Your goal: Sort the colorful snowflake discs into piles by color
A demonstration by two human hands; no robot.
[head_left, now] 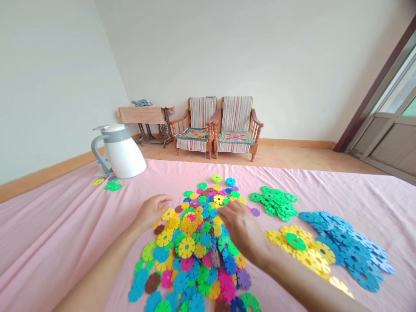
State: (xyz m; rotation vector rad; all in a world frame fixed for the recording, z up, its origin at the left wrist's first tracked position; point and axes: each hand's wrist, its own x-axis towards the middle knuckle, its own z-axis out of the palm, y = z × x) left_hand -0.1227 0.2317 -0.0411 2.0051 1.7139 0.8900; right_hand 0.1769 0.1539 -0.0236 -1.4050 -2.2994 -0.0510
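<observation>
A large mixed heap of slotted plastic snowflake discs (186, 248) in yellow, blue, green, pink, purple and brown lies on a pink cloth (130, 208). At the heap's left edge rests my left hand (152, 212), fingers loosely stretched toward it, close to some yellow discs. My right hand (238, 221) reaches over the heap from the right with its fingers bent down and together. Blue discs lie right by those fingertips, but what they pinch is hidden. To the right are single-colour piles: green discs (276, 203), yellow discs (312, 255) with one green disc (295, 241) on top, and blue discs (354, 249).
A white and grey jug (123, 151) stands at the cloth's back left, with a few loose discs (113, 185) in front of it. Beyond the cloth's far edge are two wooden armchairs (256, 125), a covered sewing table (143, 115) and a door (390, 138) at right.
</observation>
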